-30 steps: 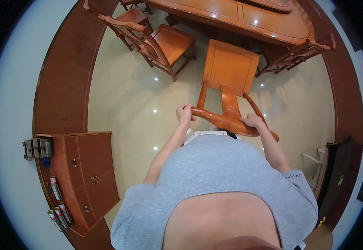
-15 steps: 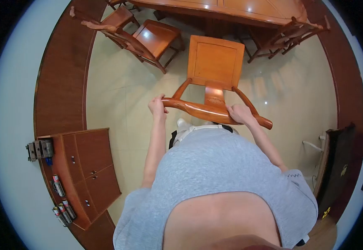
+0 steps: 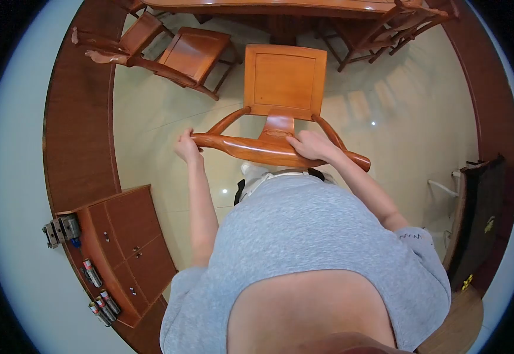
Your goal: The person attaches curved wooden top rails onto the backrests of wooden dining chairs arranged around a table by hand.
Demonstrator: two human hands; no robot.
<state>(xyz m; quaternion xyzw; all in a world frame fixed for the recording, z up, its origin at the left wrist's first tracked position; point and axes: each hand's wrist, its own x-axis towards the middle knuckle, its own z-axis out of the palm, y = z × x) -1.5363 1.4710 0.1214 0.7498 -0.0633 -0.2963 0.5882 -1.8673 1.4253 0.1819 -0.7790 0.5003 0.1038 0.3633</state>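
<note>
A wooden chair (image 3: 285,79) stands in front of my body, its seat pointing away from me and its curved top rail nearest me. My left hand (image 3: 188,146) is closed around the left end of that rail. Over the rail's right part, beside the central back slat, lies my right hand (image 3: 313,146), with its fingers wrapped on the wood and partly hidden. The chair's legs are hidden under the seat.
A wooden table (image 3: 233,7) spans the top, with other chairs (image 3: 195,54) at the upper left and more chairs (image 3: 366,36) at the upper right. A cabinet (image 3: 130,230) is at lower left, a dark panel (image 3: 475,218) at right.
The held chair has shifted left in view and turned to face the table more squarely, both my hands moving left with it. The table and the other chairs sit higher and farther left.
</note>
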